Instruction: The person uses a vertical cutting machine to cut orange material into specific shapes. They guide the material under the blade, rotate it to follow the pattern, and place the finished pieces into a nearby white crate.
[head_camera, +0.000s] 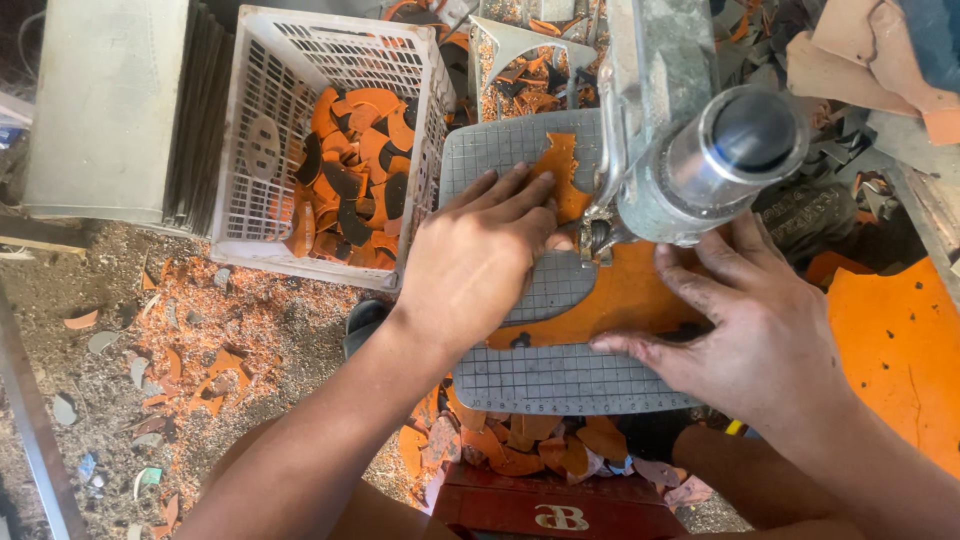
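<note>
An orange rubber sheet (625, 300) lies on a grey gridded work plate (560, 380) under a metal cutting machine (690, 150). My left hand (480, 255) presses flat on a grey curved template (550, 285) and the sheet, fingers spread toward the machine's head. My right hand (750, 320) presses the sheet's right side, fingers pointing left. An irregular orange offcut (562, 170) sticks out beyond my left fingertips.
A white plastic crate (250, 150) at the left holds several orange and black curved cut pieces (355, 170). Orange scraps litter the dirt floor (210, 340) and pile below the plate (510, 445). A large orange sheet (900, 340) lies at the right. A red crate (560, 510) sits below.
</note>
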